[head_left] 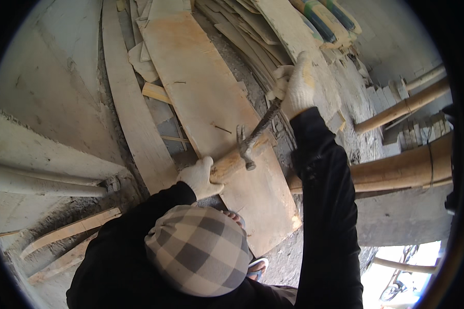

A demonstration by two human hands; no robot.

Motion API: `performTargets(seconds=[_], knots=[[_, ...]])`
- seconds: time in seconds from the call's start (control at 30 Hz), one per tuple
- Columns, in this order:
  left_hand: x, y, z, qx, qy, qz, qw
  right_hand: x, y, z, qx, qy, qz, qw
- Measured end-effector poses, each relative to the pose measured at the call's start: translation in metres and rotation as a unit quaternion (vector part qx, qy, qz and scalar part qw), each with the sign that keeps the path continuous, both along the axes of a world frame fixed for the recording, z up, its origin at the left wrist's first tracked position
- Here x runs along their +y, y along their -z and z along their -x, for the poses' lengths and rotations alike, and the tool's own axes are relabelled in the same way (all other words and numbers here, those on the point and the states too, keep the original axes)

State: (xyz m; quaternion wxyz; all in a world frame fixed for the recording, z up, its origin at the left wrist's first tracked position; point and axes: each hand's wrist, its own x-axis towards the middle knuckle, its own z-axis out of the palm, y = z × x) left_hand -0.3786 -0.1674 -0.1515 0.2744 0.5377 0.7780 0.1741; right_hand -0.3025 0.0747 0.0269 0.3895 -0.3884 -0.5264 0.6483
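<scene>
A claw hammer (263, 123) slants down from my right hand (298, 88), which wears a white knit glove and is closed round its handle. The hammer head is over a short wooden strip (228, 163); I cannot tell whether they touch. My left hand (201, 178), gloved alike, grips the near-left end of this strip. The strip lies across a long, stained plywood board (211, 92). One nail (222, 129) lies or sticks out on the board beyond the hammer, and another thin nail (180, 82) shows farther up.
Thin boards (247, 31) are stacked beyond the plywood, and a long plank (131, 113) runs along its left. Round poles (397, 162) are at the right. Filled sacks (327, 23) lie at the far right. A rounded checked cloth (201, 250) and a sandalled foot (258, 269) are near.
</scene>
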Motion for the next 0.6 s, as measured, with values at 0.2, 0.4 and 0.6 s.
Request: performTargets(seconds=[0.2,0.4,0.6], knots=[[-0.017,0.014,0.008,-0.028,0.09,-0.003,0.996,0.045,0.058,0.05,-0.021,0.057,0.198,0.978],[-0.013,0.023,0.01,-0.036,0.087,-0.017,0.995,0.064,0.101,0.008,0.003,0.156,0.225,0.962],[-0.013,0.025,0.006,-0.043,0.072,-0.024,0.996,0.056,0.093,-0.014,0.091,0.103,0.171,0.976]])
